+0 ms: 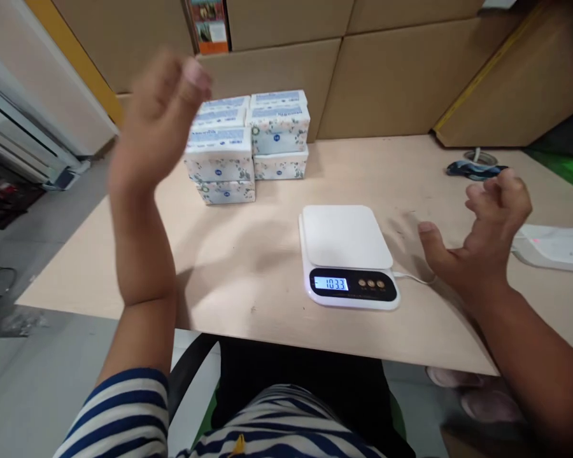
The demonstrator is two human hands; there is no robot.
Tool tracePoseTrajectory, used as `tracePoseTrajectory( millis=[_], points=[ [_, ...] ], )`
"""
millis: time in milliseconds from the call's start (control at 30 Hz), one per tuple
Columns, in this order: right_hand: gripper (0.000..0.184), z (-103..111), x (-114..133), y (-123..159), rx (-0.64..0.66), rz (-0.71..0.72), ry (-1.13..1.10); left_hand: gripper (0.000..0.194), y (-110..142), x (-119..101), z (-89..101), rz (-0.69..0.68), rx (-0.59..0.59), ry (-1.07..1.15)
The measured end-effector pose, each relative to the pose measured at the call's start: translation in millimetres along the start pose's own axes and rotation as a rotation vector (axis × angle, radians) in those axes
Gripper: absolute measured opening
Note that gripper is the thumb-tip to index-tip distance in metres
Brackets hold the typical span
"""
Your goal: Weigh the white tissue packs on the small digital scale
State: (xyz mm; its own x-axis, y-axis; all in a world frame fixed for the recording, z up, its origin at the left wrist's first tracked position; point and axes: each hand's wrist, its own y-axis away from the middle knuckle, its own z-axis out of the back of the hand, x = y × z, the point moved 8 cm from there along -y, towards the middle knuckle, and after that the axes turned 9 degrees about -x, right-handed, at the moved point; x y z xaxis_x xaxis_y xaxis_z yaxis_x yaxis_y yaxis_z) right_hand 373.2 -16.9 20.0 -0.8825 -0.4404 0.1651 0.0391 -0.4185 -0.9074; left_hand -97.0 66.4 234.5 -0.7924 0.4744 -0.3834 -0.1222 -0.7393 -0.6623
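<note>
My left hand [157, 121] is raised in front of the left side of the tissue packs [224, 152], slightly blurred. Its thumb stands out, the fingers are partly hidden behind it, and nothing shows in its grasp. Over the right part of the table hovers my right hand [482, 238], holding nothing, its thumb spread away from loosely bent fingers. Between the hands lies a white digital kitchen scale [347, 236] with a bare platform. Its lit display [331, 284] seems to read 103.3. Several floral-printed tissue packs are stacked at the back left.
Cardboard boxes [391, 83] line the table's back edge. A roll of tape [480, 158] and a dark blue item [475, 170] lie at the back right. A white power strip [556, 248] sits at the far right. A cable [413, 277] leaves the scale's right side.
</note>
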Motion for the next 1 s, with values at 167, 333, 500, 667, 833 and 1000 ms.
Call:
tracePoseTrajectory(
  millis=[167, 333, 500, 667, 833, 1000],
  points=[
    [0.093, -0.5, 10.3, -2.4, -0.021, -0.056, -0.018, 0.071, -2.3, 22.8, -36.6, 0.156, 0.113, -0.229],
    [0.084, -1.8, 10.0, -1.2, -0.018, -0.127, -0.022, 0.065, -5.1, 44.7, -44.1, 0.168, 0.126, -0.221],
    [0.082, -3.0, 11.6, 0.3, -0.034, -0.169, -0.074, 0.06, -4.9, 69.6, -50.2, 0.254, 0.212, -0.289],
    [0.083, -3.8, 6.8, 1.6, -0.037, -0.208, -0.054, 0.068, -5.3, 88.2, -61.2, 0.37, 0.272, -0.33],
    [0.083, -5.3, 6.9, 2.1, -0.025, -0.196, -0.056, 0.08, -6.1, 96.2, -55.9, 0.445, 0.2, -0.318],
    [0.083, -10.2, 3.0, 4.8, -0.025, -0.148, -0.063, 0.083, -7.5, 98.4, -59.1, 0.451, 0.24, -0.351]
  ],
)
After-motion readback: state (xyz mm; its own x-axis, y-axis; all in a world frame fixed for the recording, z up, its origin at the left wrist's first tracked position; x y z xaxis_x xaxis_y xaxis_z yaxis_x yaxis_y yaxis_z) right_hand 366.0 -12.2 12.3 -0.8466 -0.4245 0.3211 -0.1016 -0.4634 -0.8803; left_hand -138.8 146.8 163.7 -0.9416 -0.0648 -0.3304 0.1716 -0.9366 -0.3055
